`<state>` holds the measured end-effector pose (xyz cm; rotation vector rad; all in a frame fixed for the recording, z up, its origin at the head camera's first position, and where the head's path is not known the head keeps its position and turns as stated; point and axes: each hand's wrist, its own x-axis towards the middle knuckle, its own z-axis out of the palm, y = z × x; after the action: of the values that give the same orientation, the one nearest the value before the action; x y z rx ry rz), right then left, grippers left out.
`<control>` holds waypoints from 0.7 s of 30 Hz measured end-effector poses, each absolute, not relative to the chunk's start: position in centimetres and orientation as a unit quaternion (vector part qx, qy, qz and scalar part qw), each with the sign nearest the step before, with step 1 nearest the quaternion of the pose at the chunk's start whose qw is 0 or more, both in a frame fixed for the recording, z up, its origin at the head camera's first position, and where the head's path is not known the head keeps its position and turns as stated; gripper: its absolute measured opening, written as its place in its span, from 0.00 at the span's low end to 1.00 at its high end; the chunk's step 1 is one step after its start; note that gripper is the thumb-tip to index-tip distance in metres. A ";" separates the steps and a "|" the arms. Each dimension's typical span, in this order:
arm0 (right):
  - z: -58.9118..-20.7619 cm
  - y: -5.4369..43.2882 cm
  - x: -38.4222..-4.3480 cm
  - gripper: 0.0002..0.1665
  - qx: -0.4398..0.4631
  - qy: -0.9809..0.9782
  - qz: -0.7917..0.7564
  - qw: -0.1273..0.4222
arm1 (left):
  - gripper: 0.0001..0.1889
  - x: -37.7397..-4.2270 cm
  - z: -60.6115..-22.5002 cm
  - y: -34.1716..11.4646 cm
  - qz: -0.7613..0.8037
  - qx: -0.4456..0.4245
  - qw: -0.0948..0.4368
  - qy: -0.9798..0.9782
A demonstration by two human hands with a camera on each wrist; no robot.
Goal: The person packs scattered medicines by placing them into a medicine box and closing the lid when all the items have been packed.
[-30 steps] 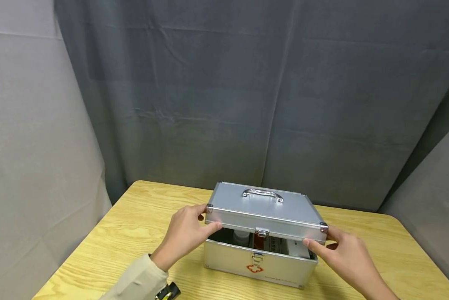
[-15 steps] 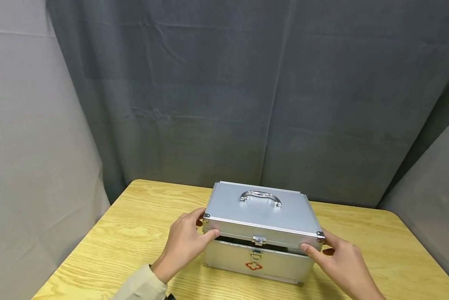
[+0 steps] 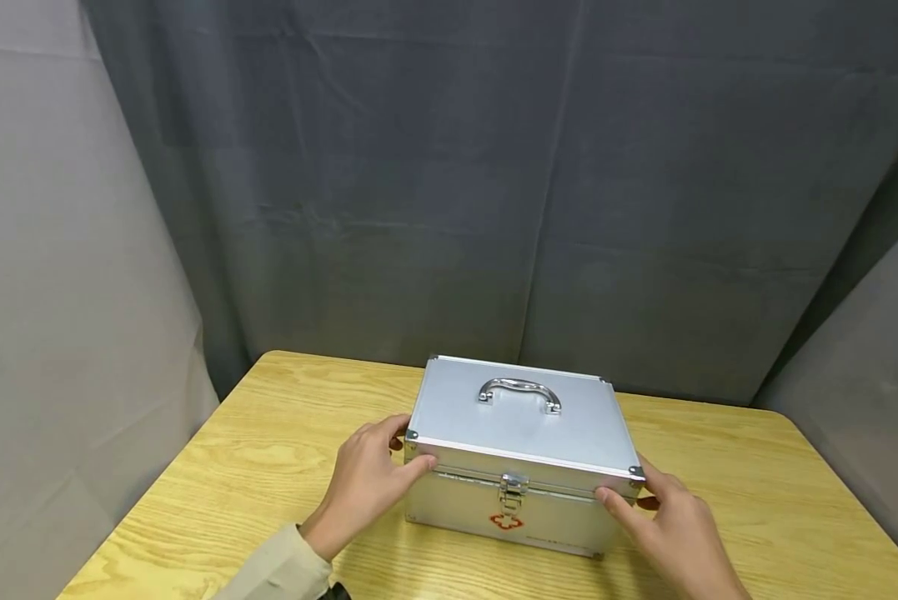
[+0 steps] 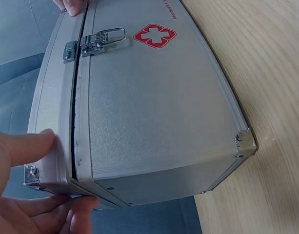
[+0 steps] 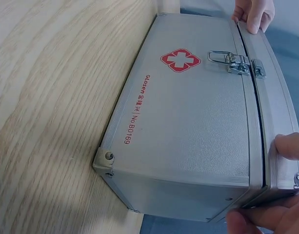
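Note:
A silver aluminium first-aid box (image 3: 479,508) with a red cross emblem stands on the wooden table. Its lid (image 3: 449,408), topped by a chrome handle (image 3: 519,386), lies down over the base, with a thin dark gap along the front seam in both wrist views. My left hand (image 3: 369,475) grips the lid's front left corner, thumb on the front face and fingers round the side. At the front right corner my right hand (image 3: 674,521) grips the lid the same way. The metal latch (image 4: 100,41) hangs unfastened at the front middle. The box's contents are hidden.
The light wooden table (image 3: 253,467) extends on both sides of the box. A dark grey curtain (image 3: 388,208) hangs behind it, with pale cloth (image 3: 66,292) at the left and more at the right.
Both hands have lowered the lid from a raised tilt onto the base. The bottles and packets visible inside earlier are now covered.

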<state>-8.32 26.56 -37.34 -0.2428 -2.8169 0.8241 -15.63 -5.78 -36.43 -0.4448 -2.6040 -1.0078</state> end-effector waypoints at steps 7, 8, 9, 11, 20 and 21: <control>-37.6 26.3 -7.9 0.45 -0.069 -0.952 0.273 0.120 | 0.23 -15.4 -36.7 -6.1 -0.353 -0.160 0.160 -0.908; -37.7 26.3 -7.9 0.45 -0.067 -0.952 0.274 0.123 | 0.23 -15.4 -36.7 -6.1 -0.352 -0.160 0.160 -0.908; -37.7 26.3 -7.9 0.45 -0.065 -0.951 0.274 0.125 | 0.23 -15.4 -36.8 -6.2 -0.353 -0.159 0.159 -0.908; -37.8 26.3 -7.9 0.46 -0.066 -0.952 0.275 0.122 | 0.24 -15.4 -36.9 -6.4 -0.353 -0.158 0.159 -0.908; -37.2 28.3 -7.9 0.46 -0.026 -0.967 0.229 0.114 | 0.27 -15.9 -37.3 -6.6 -0.361 -0.187 0.130 -0.904; -36.8 28.8 -7.8 0.45 -0.022 -0.969 0.221 0.111 | 0.27 -16.0 -37.2 -6.7 -0.362 -0.192 0.115 -0.905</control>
<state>-7.84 28.80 -36.84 -0.0634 -2.8448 0.6497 -16.01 -6.70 -37.17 -0.5621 -2.6520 -1.0599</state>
